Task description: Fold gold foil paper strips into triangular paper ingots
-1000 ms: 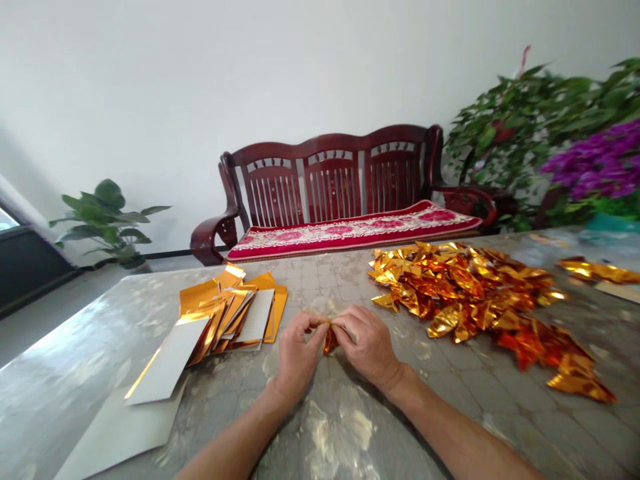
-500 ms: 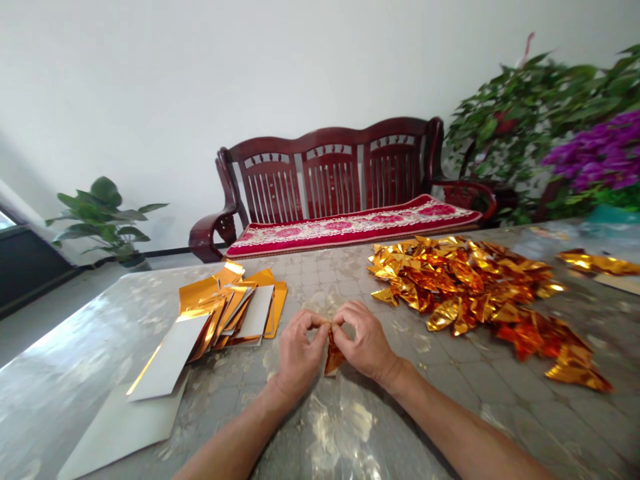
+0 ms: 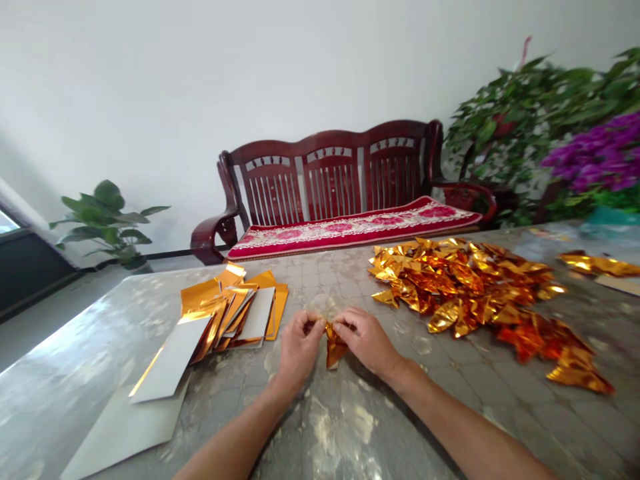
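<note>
Between my hands is a small piece of folded gold foil paper (image 3: 334, 348), its pointed lower part hanging toward me. My left hand (image 3: 301, 343) pinches its upper left edge between thumb and fingers. On the other side my right hand (image 3: 367, 340) pinches the upper right edge the same way. The fingers cover most of the top of the fold. To the left lies a loose stack of gold foil paper sheets (image 3: 257, 313), some with the white back up. A large heap of folded gold foil pieces (image 3: 460, 280) spreads to the right.
A patterned, glossy cover lies over the table (image 3: 345, 427). White sheets (image 3: 135, 427) rest at the near left. More foil (image 3: 597, 263) and clear plastic (image 3: 550, 237) sit at the far right. Behind stand a wooden bench (image 3: 330, 180), a potted plant (image 3: 115, 220) and purple flowers (image 3: 595, 157).
Both hands stay in place with the foil paper. The fingers have shifted slightly, the right ones closing in more, and more of the gold fold shows between them.
</note>
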`<act>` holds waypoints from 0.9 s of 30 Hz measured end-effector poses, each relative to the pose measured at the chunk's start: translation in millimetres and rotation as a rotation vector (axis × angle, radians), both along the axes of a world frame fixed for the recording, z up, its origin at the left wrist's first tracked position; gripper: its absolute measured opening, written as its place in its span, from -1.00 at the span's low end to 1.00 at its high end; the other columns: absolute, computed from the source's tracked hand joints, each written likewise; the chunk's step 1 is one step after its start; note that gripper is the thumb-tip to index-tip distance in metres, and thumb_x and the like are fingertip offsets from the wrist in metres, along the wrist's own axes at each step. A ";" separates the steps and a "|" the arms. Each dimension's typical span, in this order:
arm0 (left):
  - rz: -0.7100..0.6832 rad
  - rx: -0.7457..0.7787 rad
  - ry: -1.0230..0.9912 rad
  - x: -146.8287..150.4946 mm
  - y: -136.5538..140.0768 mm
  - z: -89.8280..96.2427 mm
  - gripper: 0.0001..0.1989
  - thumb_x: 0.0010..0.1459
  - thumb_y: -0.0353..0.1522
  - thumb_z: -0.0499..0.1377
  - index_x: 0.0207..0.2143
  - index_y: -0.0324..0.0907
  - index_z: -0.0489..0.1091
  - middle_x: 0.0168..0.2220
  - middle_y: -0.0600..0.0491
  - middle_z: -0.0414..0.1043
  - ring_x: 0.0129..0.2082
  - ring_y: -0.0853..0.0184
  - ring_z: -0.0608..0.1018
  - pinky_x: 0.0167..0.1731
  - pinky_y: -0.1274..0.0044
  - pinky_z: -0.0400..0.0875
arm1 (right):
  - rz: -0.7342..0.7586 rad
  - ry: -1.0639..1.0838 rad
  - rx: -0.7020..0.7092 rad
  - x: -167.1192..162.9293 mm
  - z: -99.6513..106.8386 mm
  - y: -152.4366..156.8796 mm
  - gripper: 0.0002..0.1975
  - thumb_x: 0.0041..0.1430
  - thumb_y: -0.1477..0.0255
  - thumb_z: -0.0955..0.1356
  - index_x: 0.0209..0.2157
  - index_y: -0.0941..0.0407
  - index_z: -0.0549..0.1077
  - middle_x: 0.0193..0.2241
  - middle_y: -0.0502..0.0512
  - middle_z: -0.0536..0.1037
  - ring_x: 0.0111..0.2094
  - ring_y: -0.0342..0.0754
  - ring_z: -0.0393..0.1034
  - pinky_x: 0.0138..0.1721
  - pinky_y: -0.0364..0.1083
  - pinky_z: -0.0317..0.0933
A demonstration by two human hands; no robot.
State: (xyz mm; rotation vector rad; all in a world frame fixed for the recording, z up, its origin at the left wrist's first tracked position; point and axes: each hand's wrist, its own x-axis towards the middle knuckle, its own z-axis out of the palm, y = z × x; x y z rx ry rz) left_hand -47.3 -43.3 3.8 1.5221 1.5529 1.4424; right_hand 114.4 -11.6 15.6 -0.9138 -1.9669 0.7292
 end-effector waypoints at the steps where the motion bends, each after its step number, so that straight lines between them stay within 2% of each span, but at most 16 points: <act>1: -0.007 -0.022 -0.018 -0.5 2.1 -2.7 -0.81 0.13 -0.25 0.19 -0.44 -0.18 0.41 -0.49 0.13 0.40 -0.45 0.39 0.42 -0.39 0.59 0.29 | -0.007 -0.009 -0.032 0.3 -1.4 0.9 -0.83 0.19 0.45 0.31 -0.45 0.10 0.50 -0.42 0.04 0.52 -0.30 -0.05 0.39 -0.23 -0.10 0.19; 4: -0.043 -0.050 -0.047 -1.3 5.3 -6.4 -0.78 0.18 -0.24 0.15 -0.44 -0.19 0.41 -0.51 0.14 0.37 -0.45 0.40 0.41 -0.40 0.60 0.27 | -0.023 0.014 -0.143 0.1 -5.0 3.4 -0.80 0.19 0.39 0.30 -0.46 0.11 0.52 -0.44 0.04 0.52 -0.34 -0.05 0.39 -0.26 -0.11 0.19; 8: -0.134 -0.061 -0.110 -1.9 3.3 -1.1 -0.72 0.25 -0.22 0.05 -0.29 -0.19 0.47 -0.46 0.12 0.40 -0.43 0.40 0.42 -0.38 0.59 0.30 | 0.021 0.141 -0.348 -0.8 -6.5 5.9 -0.77 0.14 0.31 0.31 -0.45 0.14 0.52 -0.48 0.03 0.51 -0.39 -0.06 0.38 -0.31 -0.12 0.21; 13: -0.227 -0.115 -0.155 0.2 1.7 1.5 -0.76 0.09 -0.33 0.17 -0.18 -0.20 0.48 -0.36 0.06 0.50 -0.37 0.37 0.49 -0.34 0.57 0.37 | 0.108 0.280 -0.492 -0.5 -5.6 5.6 -0.75 0.08 0.26 0.36 -0.50 0.15 0.49 -0.55 -0.02 0.47 -0.46 -0.12 0.32 -0.39 -0.15 0.19; 17: -0.214 -0.103 -0.218 4.1 3.7 -3.9 -0.79 -0.01 -0.37 0.22 -0.27 -0.22 0.47 -0.41 0.08 0.49 -0.45 0.41 0.48 -0.41 0.60 0.36 | 0.118 0.301 -0.481 -0.1 -6.0 4.8 -0.74 0.10 0.26 0.36 -0.51 0.15 0.48 -0.57 -0.03 0.47 -0.49 -0.13 0.31 -0.43 -0.16 0.18; 19: -0.191 -0.118 -0.296 5.1 4.7 -5.6 -0.79 -0.03 -0.37 0.23 -0.28 -0.22 0.43 -0.44 0.11 0.46 -0.49 0.44 0.46 -0.47 0.63 0.33 | 0.083 0.282 -0.451 0.7 -7.0 5.8 -0.75 0.13 0.27 0.33 -0.45 0.14 0.53 -0.52 0.00 0.52 -0.45 -0.10 0.36 -0.43 -0.16 0.21; 23: -0.119 -0.158 -0.441 4.7 5.9 -4.0 -0.64 -0.04 -0.39 0.19 -0.12 -0.22 0.34 -0.50 0.20 0.37 -0.60 0.49 0.40 -0.58 0.66 0.28 | -0.020 0.278 -0.353 3.4 -11.8 10.4 -0.77 0.05 0.43 0.30 -0.26 0.13 0.55 -0.33 0.08 0.62 -0.28 -0.02 0.48 -0.29 -0.09 0.33; 25: -0.068 -0.153 -0.448 4.0 5.8 -1.3 -0.57 -0.05 -0.41 0.17 -0.05 -0.22 0.32 -0.48 0.21 0.35 -0.61 0.50 0.40 -0.59 0.66 0.28 | -0.057 0.263 -0.291 4.2 -15.4 11.9 -0.72 -0.03 0.52 0.28 -0.25 0.13 0.53 -0.30 0.10 0.62 -0.27 -0.02 0.49 -0.24 -0.07 0.35; 27: -0.025 -0.144 -0.445 3.6 5.5 1.6 -0.52 -0.07 -0.42 0.17 -0.02 -0.22 0.30 -0.41 0.17 0.37 -0.57 0.49 0.45 -0.55 0.65 0.33 | -0.062 0.221 -0.219 4.2 -18.9 11.1 -0.66 -0.10 0.58 0.26 -0.24 0.13 0.50 -0.30 0.09 0.61 -0.31 -0.05 0.47 -0.27 -0.09 0.34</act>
